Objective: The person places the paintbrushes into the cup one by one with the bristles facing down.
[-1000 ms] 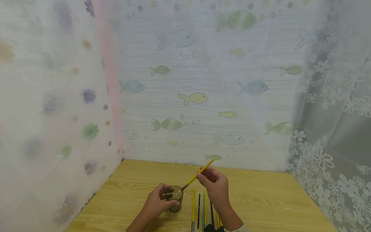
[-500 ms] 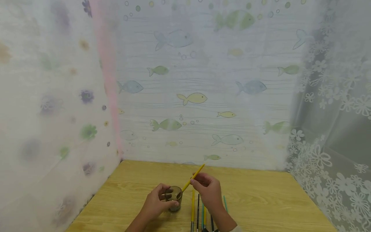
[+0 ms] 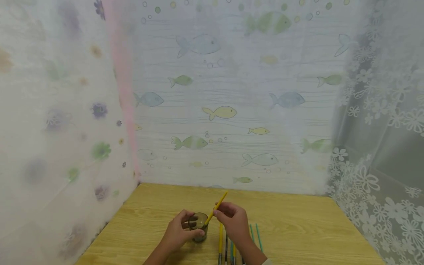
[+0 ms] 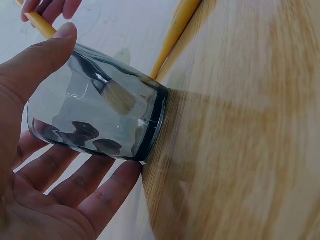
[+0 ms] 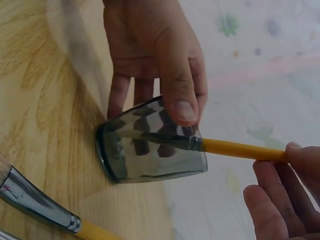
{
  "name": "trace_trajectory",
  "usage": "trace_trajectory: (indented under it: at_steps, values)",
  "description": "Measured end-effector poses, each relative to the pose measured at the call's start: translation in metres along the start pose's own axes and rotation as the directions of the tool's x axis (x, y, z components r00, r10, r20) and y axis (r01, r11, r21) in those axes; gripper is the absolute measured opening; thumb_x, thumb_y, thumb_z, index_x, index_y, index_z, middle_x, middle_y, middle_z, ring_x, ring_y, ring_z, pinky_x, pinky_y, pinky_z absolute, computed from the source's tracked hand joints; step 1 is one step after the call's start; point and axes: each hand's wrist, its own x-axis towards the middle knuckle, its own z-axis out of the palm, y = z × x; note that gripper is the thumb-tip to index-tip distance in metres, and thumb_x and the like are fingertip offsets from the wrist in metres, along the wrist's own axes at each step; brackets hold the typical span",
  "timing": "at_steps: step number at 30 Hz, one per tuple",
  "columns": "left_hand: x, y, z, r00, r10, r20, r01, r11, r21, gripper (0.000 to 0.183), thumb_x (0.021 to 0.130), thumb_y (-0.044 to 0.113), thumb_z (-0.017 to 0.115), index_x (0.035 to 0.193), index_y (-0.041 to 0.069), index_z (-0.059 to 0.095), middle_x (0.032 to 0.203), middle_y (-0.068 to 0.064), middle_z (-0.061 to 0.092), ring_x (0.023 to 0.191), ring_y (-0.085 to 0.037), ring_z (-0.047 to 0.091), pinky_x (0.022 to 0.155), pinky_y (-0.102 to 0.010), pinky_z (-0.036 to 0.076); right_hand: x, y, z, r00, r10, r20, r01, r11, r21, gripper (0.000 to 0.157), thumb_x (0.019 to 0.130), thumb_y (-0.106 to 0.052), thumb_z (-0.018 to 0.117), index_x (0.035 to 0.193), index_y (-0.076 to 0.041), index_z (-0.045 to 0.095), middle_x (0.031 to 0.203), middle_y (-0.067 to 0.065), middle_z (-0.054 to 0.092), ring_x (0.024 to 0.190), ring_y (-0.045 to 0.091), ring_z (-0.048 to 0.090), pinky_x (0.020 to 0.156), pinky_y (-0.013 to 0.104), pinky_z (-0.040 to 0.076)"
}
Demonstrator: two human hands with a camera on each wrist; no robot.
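A smoky, see-through glass stands upright on the wooden table. My left hand grips it, thumb on the near side and fingers round the back. My right hand pinches a yellow-handled paintbrush by its handle. The brush slants down into the glass; its metal ferrule and pale bristles show through the wall in the left wrist view, bristles low inside. In the right wrist view the brush handle leaves the rim between thumb and fingers of the right hand.
Several more brushes lie on the table by the right forearm: a yellow one, a dark one and teal handles. The forearm hides part of the row. A fish-printed curtain hangs behind the table.
The right hand has moved left and down, carrying the brush from the rim into the glass. The left hand has stayed on the glass. Teal handles have come into sight beside the right forearm.
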Motion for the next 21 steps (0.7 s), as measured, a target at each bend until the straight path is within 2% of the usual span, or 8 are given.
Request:
trace_trajectory:
  at_steps: [8,21]
  values:
    - [-0.001,0.003,0.001,1.0,-0.009,0.004,0.009,1.0,-0.006,0.08,0.081,0.038,0.09,0.139,0.0,0.05,0.142,-0.021,0.06,0.124,-0.041,0.064,0.093,-0.038,0.061,-0.002,0.007,0.003,1.0,0.004,0.025,-0.003,0.999,-0.037,0.024,0.093,-0.022,0.08,0.114,-0.012,0.078,0.108,0.012,0.077,0.097,0.019,0.074,0.079,0.026,0.061]
    - [-0.002,0.004,0.002,0.999,-0.032,0.004,0.032,0.999,-0.031,0.084,0.079,0.043,0.091,0.14,0.003,0.05,0.143,-0.02,0.059,0.125,-0.042,0.063,0.09,-0.041,0.062,-0.001,0.012,0.002,0.999,0.009,0.049,-0.007,0.998,-0.056,0.025,0.096,-0.023,0.077,0.119,-0.013,0.077,0.11,0.01,0.078,0.099,0.02,0.076,0.083,0.027,0.062]
